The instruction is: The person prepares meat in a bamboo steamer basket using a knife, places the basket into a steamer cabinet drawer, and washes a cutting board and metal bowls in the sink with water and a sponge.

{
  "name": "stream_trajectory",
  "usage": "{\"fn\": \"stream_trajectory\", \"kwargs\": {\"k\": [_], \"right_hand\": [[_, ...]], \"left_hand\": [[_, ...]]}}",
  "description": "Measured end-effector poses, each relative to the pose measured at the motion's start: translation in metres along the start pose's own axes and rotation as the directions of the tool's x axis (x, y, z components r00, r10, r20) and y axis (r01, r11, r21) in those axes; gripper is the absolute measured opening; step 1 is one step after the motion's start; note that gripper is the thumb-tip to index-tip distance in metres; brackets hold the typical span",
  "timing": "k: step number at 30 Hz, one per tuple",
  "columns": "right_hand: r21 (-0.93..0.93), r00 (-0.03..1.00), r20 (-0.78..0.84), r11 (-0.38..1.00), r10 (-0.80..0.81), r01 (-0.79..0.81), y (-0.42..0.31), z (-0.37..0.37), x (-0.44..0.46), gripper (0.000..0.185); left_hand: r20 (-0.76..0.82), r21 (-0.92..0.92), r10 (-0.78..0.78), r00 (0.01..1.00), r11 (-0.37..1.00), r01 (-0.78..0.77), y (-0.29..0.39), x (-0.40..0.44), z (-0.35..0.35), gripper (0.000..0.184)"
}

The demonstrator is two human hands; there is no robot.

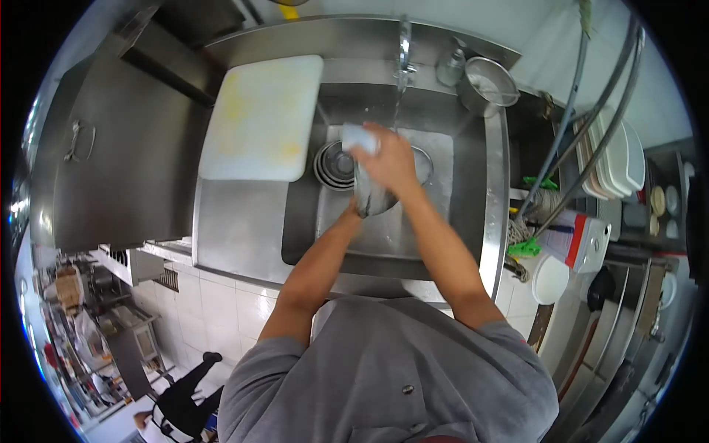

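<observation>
Over the sink [384, 251], my left hand [353, 214] grips a shiny metal bowl [373, 196], tilted on its side; most of that hand's fingers are hidden. My right hand [391, 156] is closed on a pale sponge [359, 139] at the bowl's upper edge, slightly blurred by motion. Several nested metal bowls [325, 176] sit on the sink floor to the left. Partly behind my right wrist, another round metal piece [424, 164] lies in the sink. Above my hands is the faucet [404, 55], with what looks like a thin stream of water below it.
A stained white cutting board [258, 118] lies on the left drainboard. At the back right stand a clear pump bottle [450, 66] and a metal pot [487, 85]. Hoses [598, 111] hang on the right, near stacked trays [617, 151]. Another person [188, 399] is at the lower left.
</observation>
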State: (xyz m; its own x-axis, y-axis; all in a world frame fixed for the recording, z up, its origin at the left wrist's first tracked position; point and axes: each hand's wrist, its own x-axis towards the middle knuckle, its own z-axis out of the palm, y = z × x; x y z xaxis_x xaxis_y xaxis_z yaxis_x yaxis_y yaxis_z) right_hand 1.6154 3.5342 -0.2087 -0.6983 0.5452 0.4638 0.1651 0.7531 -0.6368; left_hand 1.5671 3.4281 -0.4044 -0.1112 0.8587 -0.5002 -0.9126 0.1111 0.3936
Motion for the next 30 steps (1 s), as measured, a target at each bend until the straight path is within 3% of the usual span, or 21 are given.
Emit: {"fn": "stream_trajectory", "kwargs": {"k": [1,2,3,4,5,7,10,11,13,14,15,16,17,19,21,23,24,26,27,29,30], "right_hand": [[0.147,0.869,0.270,0.874,0.415,-0.463,0.008,-0.015,0.027,0.056],[0.155,0.517,0.554,0.529,0.653,-0.834,0.015,-0.027,0.037,0.056],[0.158,0.506,0.545,0.511,0.669,-0.845,0.035,-0.019,0.018,0.056],[0.398,0.422,0.729,0.167,0.539,-0.902,0.067,0.003,-0.012,0.058],[0.497,0.412,0.849,-0.234,0.331,-0.836,0.091,0.023,-0.037,0.060],[0.826,0.562,0.563,-0.403,0.606,-0.394,0.062,0.053,-0.112,0.056],[0.911,0.483,0.412,-0.341,0.773,-0.231,0.030,0.063,-0.145,0.050],[0.895,0.434,0.349,-0.159,0.831,-0.416,0.032,0.055,-0.140,0.047],[0.739,0.434,0.267,0.107,0.860,-0.666,0.075,0.051,-0.137,0.046],[0.656,0.471,0.263,0.202,0.842,-0.727,0.112,0.054,-0.139,0.048],[0.640,0.307,0.314,0.038,0.898,-0.767,0.126,0.044,-0.123,0.048],[0.643,0.411,0.233,0.177,0.882,-0.745,0.123,0.017,-0.108,0.047],[0.634,0.516,0.153,0.317,0.843,-0.705,0.121,-0.010,-0.089,0.045],[0.474,0.672,-0.089,0.625,0.735,-0.620,0.152,-0.036,-0.066,0.052],[0.302,0.778,-0.218,0.799,0.589,-0.520,0.169,-0.074,-0.025,0.050],[0.048,0.814,-0.309,0.863,0.492,-0.503,0.180,-0.112,0.019,0.054],[0.038,0.813,-0.315,0.863,0.489,-0.504,0.195,-0.121,0.036,0.054],[-0.348,0.894,-0.355,0.850,0.272,-0.397,0.228,-0.130,0.072,0.049],[-0.351,0.897,-0.356,0.852,0.263,-0.389,0.241,-0.130,0.082,0.049],[-0.677,0.972,-0.178,0.698,0.154,-0.235,0.270,-0.124,0.101,0.045],[-0.680,0.974,-0.178,0.698,0.142,-0.226,0.299,-0.116,0.114,0.045]], "left_hand": [[-0.007,0.033,0.010,1.000,0.999,-0.010,-0.002,-0.001,-0.003,0.044],[-0.019,0.071,0.027,0.999,0.997,-0.026,-0.006,-0.002,-0.007,0.044],[-0.037,0.110,0.048,0.998,0.993,-0.044,-0.009,-0.005,-0.014,0.045],[-0.051,0.154,0.073,0.996,0.986,-0.065,-0.012,-0.008,-0.021,0.045],[-0.061,0.205,0.107,0.992,0.974,-0.092,-0.016,-0.007,-0.030,0.046],[-0.064,0.317,0.183,0.981,0.936,-0.154,-0.025,0.001,-0.059,0.047],[-0.011,0.531,0.316,0.949,0.805,-0.262,-0.029,0.005,-0.108,0.048],[-0.168,0.646,0.319,0.933,0.750,-0.140,-0.029,0.007,-0.111,0.047],[-0.220,0.969,0.473,0.853,0.211,0.133,-0.014,-0.025,-0.039,0.045],[-0.149,0.980,0.552,0.820,0.193,0.048,-0.036,-0.012,-0.081,0.041],[-0.184,0.958,0.409,0.894,0.279,0.070,-0.029,-0.018,-0.079,0.042],[-0.204,0.927,0.259,0.944,0.361,0.101,-0.024,-0.022,-0.074,0.044],[-0.205,0.925,0.259,0.944,0.366,0.101,-0.026,-0.018,-0.076,0.044],[-0.164,0.979,0.270,0.949,-0.074,0.190,-0.041,-0.007,-0.093,0.041],[-0.156,0.982,0.210,0.965,-0.071,0.174,-0.050,0.007,-0.112,0.039],[-0.140,0.986,0.148,0.979,-0.069,0.151,-0.052,0.030,-0.104,0.038],[-0.136,0.986,0.108,0.985,-0.080,0.144,-0.048,0.035,-0.093,0.040],[-0.127,0.987,0.080,0.989,-0.089,0.134,-0.042,0.058,-0.084,0.043],[-0.159,0.983,0.178,0.971,-0.064,0.173,-0.040,0.079,-0.081,0.049],[-0.182,0.979,0.284,0.941,-0.035,0.200,-0.040,0.110,-0.073,0.057],[-0.325,0.925,0.285,0.902,0.292,0.242,-0.042,0.122,-0.066,0.051]]}}
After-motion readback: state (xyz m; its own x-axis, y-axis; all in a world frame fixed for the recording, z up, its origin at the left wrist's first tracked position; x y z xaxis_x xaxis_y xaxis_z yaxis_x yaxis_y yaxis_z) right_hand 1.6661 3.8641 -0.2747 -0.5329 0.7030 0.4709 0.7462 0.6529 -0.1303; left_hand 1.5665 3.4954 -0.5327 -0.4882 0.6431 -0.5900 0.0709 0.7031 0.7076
